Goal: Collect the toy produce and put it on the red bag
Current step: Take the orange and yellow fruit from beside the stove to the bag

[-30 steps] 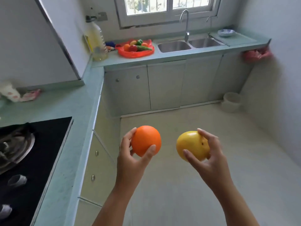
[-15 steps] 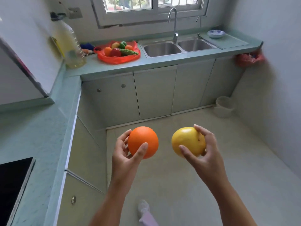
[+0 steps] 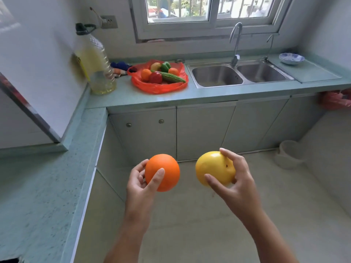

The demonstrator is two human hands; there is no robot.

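Note:
My left hand grips a toy orange out in front of me, above the floor. My right hand holds a round yellow toy fruit beside it, the two fruits apart. The red bag lies spread on the far green counter, left of the sink. On it rest several toy pieces: a small orange, a red pepper, a green bitter gourd, a green pepper and a yellow fruit.
A large oil bottle stands left of the bag against the wall. A double steel sink with a tap lies to the right, and a blue bowl beyond it. The counter runs along my left. A white bucket sits on the floor at right.
The far counter and red bag have come closer and larger in view, and the stove has slid out of sight at left. Both hands keep the same grip on their fruits.

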